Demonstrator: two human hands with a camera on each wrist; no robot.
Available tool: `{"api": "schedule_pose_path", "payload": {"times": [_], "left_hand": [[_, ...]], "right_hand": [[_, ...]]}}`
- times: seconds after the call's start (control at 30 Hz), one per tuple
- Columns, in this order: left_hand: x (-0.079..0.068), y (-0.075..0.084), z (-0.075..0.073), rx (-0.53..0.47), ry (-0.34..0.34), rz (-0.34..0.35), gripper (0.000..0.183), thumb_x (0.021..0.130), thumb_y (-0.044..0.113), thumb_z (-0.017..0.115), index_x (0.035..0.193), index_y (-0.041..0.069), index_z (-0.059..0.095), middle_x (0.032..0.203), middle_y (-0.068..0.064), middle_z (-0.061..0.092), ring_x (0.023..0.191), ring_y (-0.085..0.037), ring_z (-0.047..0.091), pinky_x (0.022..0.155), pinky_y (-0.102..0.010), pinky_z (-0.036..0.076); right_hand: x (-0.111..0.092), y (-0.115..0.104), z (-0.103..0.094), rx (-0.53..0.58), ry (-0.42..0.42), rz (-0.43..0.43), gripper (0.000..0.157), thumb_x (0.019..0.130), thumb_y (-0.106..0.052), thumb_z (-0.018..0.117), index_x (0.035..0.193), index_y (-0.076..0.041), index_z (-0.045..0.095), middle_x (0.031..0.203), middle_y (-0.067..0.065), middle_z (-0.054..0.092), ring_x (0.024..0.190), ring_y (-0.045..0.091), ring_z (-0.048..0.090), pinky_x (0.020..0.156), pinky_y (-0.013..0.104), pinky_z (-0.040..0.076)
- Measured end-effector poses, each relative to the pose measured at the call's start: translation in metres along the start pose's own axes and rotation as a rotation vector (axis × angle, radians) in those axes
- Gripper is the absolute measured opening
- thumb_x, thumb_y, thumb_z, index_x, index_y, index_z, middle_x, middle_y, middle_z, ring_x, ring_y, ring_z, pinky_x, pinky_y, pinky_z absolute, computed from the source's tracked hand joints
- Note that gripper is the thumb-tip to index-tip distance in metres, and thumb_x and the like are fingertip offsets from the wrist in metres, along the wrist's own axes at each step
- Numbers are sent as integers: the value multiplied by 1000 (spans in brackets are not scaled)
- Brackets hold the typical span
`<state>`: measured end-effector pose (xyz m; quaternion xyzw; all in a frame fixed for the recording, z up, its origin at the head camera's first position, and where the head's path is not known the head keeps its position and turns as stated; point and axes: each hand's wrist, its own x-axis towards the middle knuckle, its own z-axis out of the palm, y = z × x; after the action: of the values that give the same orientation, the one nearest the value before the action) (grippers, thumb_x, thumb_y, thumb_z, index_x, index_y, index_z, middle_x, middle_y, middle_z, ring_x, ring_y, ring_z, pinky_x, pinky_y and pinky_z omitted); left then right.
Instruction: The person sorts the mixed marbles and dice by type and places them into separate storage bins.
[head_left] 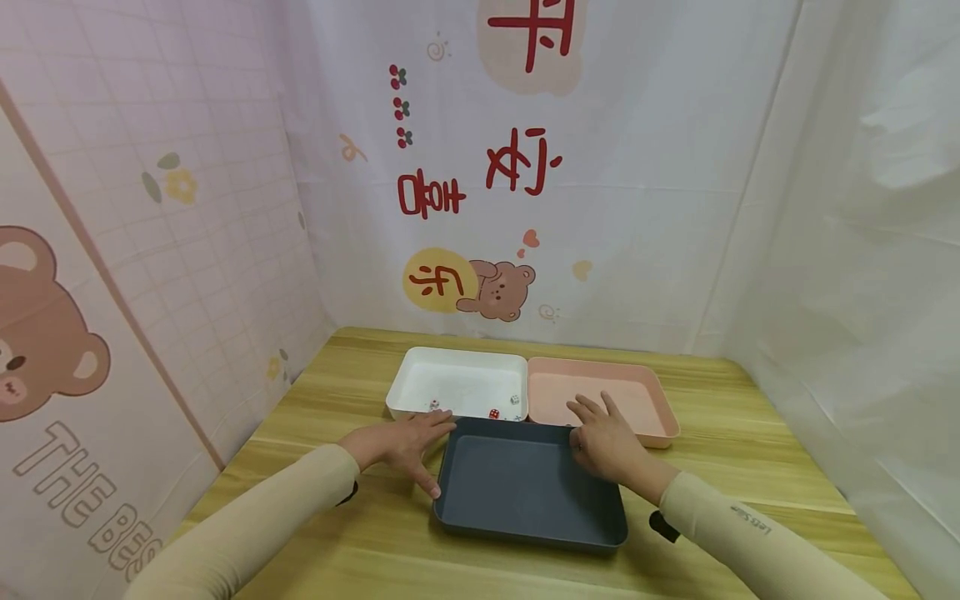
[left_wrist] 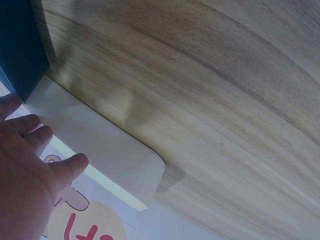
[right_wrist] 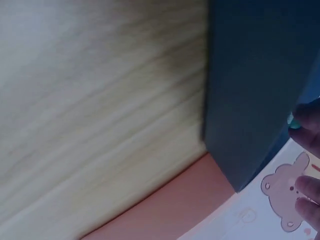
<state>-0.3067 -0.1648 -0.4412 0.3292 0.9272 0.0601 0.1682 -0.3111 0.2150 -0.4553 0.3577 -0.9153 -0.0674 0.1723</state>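
Note:
A dark blue-grey tray point(head_left: 525, 487) lies on the table in front of me. My left hand point(head_left: 408, 442) is spread beside its left wall, thumb at that wall and fingertips by the far left corner. In the left wrist view, the fingers of this hand overlap the white tray point(left_wrist: 95, 135). My right hand point(head_left: 609, 442) hovers over the dark tray's far right corner. Its thumb and a finger pinch a small green piece point(right_wrist: 294, 121), mostly hidden by the fingertips; the other fingers extend over the pink tray point(head_left: 652, 400).
Inside the white tray lie a red die point(head_left: 494, 413), a white die point(head_left: 514, 400) and a few other small pieces near its front wall. The white and pink trays stand side by side behind the dark one. Printed cloth point(head_left: 622, 208) hangs around the wooden table point(head_left: 360, 533).

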Motion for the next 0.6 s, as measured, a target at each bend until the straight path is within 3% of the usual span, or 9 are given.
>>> {"api": "schedule_pose_path", "payload": {"times": [0.17,0.4,0.6], "left_hand": [[-1,1,-1,0,-1,2,115,72,66,78,158,10,26,165,-8,15,150,-28,15,117,-54,18],[-1,1,-1,7,-3,9,115,72,65,79,157,9,26,164,-10,16,150,-29,15,116,-55,18],[0,0,-1,-1,-11,7,115,72,66,78,158,10,25,165,-9,15,150,-28,14,117,-54,18]], "right_hand": [[5,5,-8,141,30,102,4,80,-22,79,77,-21,76,133,22,59,131,43,47,105,71,27],[7,20,-6,249,52,257,6,84,-25,78,82,-19,79,131,24,59,127,42,50,103,70,29],[8,42,-3,374,18,391,15,90,-24,70,86,-13,79,108,15,72,122,41,54,98,67,37]]}}
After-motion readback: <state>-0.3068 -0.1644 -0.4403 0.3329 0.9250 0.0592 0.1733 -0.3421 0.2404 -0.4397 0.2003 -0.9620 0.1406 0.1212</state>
